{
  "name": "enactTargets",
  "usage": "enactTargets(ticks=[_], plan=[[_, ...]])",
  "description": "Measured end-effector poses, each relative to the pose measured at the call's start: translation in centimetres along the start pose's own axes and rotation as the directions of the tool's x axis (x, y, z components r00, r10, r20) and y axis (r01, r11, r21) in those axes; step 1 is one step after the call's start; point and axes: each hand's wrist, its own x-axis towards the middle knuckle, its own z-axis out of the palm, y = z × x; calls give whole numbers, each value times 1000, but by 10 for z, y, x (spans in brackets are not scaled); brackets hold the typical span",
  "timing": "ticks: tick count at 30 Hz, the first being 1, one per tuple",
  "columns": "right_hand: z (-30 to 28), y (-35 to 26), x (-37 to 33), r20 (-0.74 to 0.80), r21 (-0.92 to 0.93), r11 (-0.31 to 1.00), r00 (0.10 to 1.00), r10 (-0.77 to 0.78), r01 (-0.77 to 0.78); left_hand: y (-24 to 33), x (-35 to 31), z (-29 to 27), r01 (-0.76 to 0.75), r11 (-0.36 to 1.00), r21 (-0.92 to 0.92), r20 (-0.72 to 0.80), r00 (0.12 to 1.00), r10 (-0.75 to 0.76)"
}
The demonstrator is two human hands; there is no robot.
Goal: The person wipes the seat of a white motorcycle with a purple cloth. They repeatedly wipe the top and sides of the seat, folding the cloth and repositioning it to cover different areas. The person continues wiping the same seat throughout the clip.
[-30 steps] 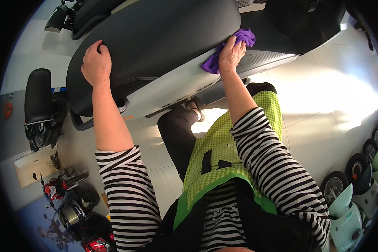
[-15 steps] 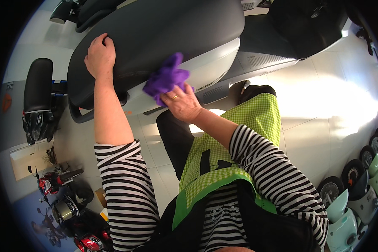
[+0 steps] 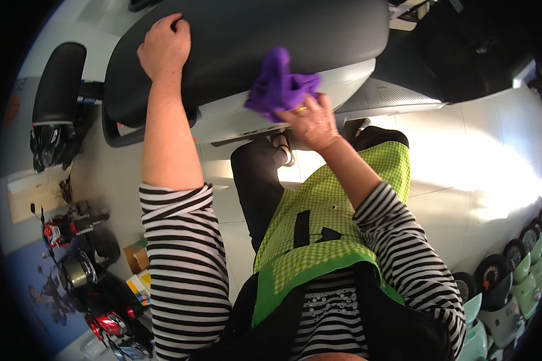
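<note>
A scooter's long black seat (image 3: 253,42) stretches across the top of the view, with a pale grey side panel (image 3: 349,78) below it. My left hand (image 3: 165,51) rests on the seat's left part, holding nothing, thumb apart from the fingers. Bunched against the side panel, just under the seat's edge, is a purple cloth (image 3: 280,90). My right hand (image 3: 313,123), with a ring on one finger, grips it; the cloth hides some fingertips. A black grab rail (image 3: 123,137) curves round the seat's left end, beneath my left forearm.
Another vehicle's black seat (image 3: 60,84) stands at the left. Red motorcycles (image 3: 108,322) and a cardboard box (image 3: 137,257) are at lower left. Several mint-green scooters (image 3: 527,295) line the lower right. My green checked apron (image 3: 337,210) hangs over the pale tiled floor (image 3: 445,144).
My right hand and the purple cloth have moved right along the side panel. The left hand stays on the seat. The whole view has shifted slightly.
</note>
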Motion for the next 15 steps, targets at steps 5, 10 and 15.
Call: enactTargets(ticks=[5, 10, 15], plan=[[-22, 46, -12, -155, -2, 980, 968, 196, -199, 4, -5, -5, -68, 998, -7, -59, 996, 68], [-48, 86, 35, -535, 266, 922, 752, 385, -282, 12, -8, -7, -59, 997, -51, -119, 992, 52], [-57, 89, 117, -190, 22, 882, 864, 466, -471, 5, -7, -4, -48, 998, 29, -80, 996, 50]])
